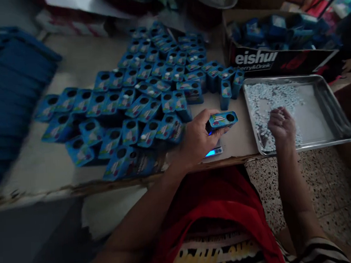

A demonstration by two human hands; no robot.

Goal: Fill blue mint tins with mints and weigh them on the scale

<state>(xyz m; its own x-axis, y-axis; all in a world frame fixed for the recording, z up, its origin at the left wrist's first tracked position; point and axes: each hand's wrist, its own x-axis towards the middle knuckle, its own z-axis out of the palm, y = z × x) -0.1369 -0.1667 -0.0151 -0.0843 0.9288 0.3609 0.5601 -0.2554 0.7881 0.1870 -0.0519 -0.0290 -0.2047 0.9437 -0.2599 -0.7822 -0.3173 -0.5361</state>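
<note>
My left hand [197,136] is closed around a small blue candy box [217,121], its round dark opening facing up. Just below that box is a small digital scale [214,151] with a lit blue display, partly covered by the hand. My right hand [282,126] is over the left half of a metal tray [312,100], its fingers curled in around some small pale candies. A layer of loose pale candies [257,99] covers the left side of the tray.
Many similar blue boxes [129,98] stand packed together across the table [30,170]. Behind the tray, a black-printed carton [286,61] holds more blue boxes. Stacked blue pieces [14,89] rise at far left. The table's worn front edge runs before my red apron [220,192].
</note>
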